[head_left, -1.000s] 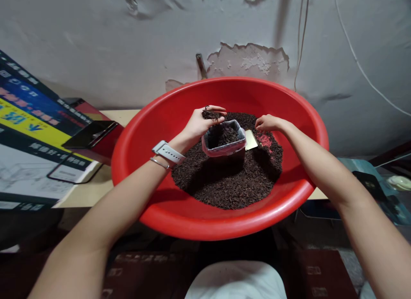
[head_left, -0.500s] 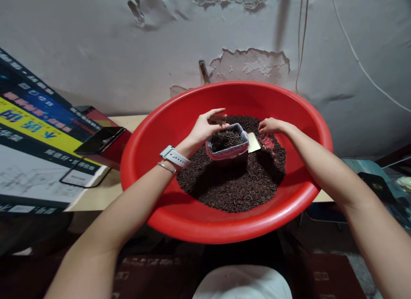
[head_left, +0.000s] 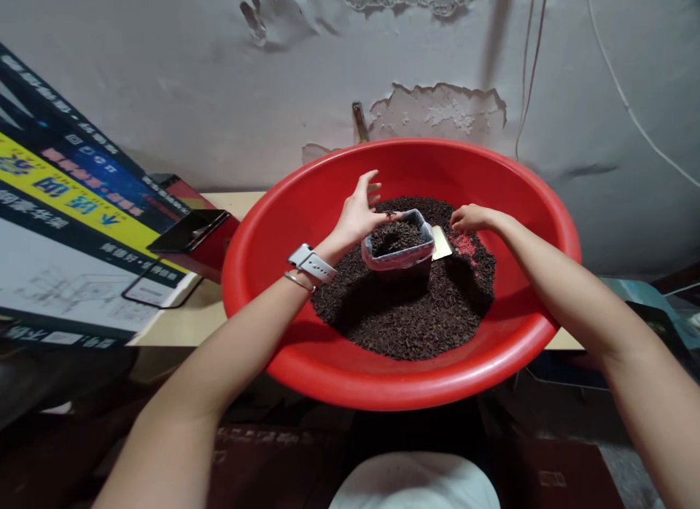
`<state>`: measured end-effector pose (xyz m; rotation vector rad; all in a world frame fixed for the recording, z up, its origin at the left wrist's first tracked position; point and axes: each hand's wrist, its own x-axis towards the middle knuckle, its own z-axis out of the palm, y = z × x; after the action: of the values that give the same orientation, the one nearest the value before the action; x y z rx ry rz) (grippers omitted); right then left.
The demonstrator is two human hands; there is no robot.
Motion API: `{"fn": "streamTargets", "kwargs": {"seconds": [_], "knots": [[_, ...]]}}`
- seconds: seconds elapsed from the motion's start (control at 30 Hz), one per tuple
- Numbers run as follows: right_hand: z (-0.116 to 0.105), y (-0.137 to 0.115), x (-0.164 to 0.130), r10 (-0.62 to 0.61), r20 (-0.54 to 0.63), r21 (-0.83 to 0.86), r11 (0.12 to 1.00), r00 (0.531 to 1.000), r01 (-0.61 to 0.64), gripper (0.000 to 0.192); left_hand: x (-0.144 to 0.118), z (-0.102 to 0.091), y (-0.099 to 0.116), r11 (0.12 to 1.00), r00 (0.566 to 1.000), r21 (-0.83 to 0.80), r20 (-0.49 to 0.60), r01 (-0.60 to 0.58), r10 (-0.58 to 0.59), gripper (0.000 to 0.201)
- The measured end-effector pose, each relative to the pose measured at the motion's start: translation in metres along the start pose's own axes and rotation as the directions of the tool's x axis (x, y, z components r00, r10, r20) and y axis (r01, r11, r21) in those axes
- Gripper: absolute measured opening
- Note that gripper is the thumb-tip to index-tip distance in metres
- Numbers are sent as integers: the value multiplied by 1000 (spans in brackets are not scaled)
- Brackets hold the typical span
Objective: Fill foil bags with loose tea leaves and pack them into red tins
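Observation:
A big red basin [head_left: 306,363] holds a broad heap of loose, dark brown bits [head_left: 405,334] that look like tea leaves. On the heap stands a small box lined with a clear plastic bag [head_left: 402,259], filled with the same bits. My left hand [head_left: 358,214] is over the box's left edge, fingers spread, a few dark bits sticking to the thumb. To the right of the box, my right hand [head_left: 475,217] is low over the heap with its fingers curled together; whatever may be in them is hidden. A pale yellow card [head_left: 440,243] lies between box and right hand, beside a reddish patch [head_left: 466,248].
A large printed carton [head_left: 82,224] leans at the left. Near it, a phone-like black slab [head_left: 189,230] rests on a dark red box. The basin stands on a pale tabletop [head_left: 178,327], against a peeling wall [head_left: 180,79] with hanging cords.
The view has shifted, so everything sits a little farther right. My left fingers have lifted and spread wider above the box. My right hand stays curled at nearly the same spot.

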<state>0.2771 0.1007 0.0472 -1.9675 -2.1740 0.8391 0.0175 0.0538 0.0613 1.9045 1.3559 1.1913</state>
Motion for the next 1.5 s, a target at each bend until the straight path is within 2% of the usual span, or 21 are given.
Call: {"fn": "streamTargets", "kwargs": {"seconds": [0.1, 0.17, 0.43, 0.5, 0.63, 0.73, 0.83, 0.97, 1.07, 1.17, 1.23, 1.3, 1.37, 1.43, 1.5], "knots": [[1, 0, -1, 25, 4, 5, 1000, 1000, -25, 22, 0, -3, 3, 992, 999, 118, -15, -37, 39, 50], [2, 0, -3, 33, -5, 32, 999, 999, -33, 21, 0, -3, 4, 986, 999, 158, 0, -50, 51, 34], [-1, -16, -26, -1, -43, 87, 996, 999, 5, 24, -1, -1, 5, 987, 997, 142, -7, -73, 75, 18], [-1, -18, -45, 7, -115, 159, 987, 993, 11, 29, -1, 0, 5, 989, 997, 126, -1, -75, 75, 11], [9, -4, -104, 19, -214, 255, 966, 977, 37, 44, 0, 1, 4, 989, 997, 131, -21, -73, 77, 23], [16, 4, -130, 1, -280, 328, 940, 960, 95, 51, -1, 0, 4, 984, 997, 162, -3, -70, 71, 18], [13, -4, -112, -3, -232, 274, 959, 973, 68, 42, -2, 0, 5, 976, 995, 198, 44, -92, 85, 15], [3, -19, -54, 31, -127, 185, 983, 991, -7, 32, -5, 2, 8, 945, 978, 270, 153, -183, 145, 18], [0, -15, -22, 59, -2, 40, 997, 998, -59, 23, -14, 10, 16, 903, 943, 313, 249, -295, 221, 24], [1, -6, -8, 21, 28, -31, 999, 999, -20, 20, -31, 22, 33, 871, 869, 220, 351, -438, 348, 25], [3, -2, -4, 30, 24, -35, 999, 999, -29, 20, -46, 33, 46, 859, 779, 84, 474, -504, 411, 29], [5, 1, -2, 56, 21, -16, 998, 998, -55, 21, -61, 45, 52, 856, 652, -42, 630, -515, 423, 39], [6, 3, 0, 58, 13, 16, 998, 998, -59, 20, -73, 56, 50, 870, 500, -97, 786, -483, 364, 52], [7, 6, 2, 39, -6, 53, 998, 999, -39, 17, -79, 66, 38, 892, 332, -69, 913, -447, 237, 68], [8, 8, 4, 23, -21, 76, 997, 1000, -21, 14, -81, 73, 21, 903, 194, 13, 978, -430, 79, 91]]}}
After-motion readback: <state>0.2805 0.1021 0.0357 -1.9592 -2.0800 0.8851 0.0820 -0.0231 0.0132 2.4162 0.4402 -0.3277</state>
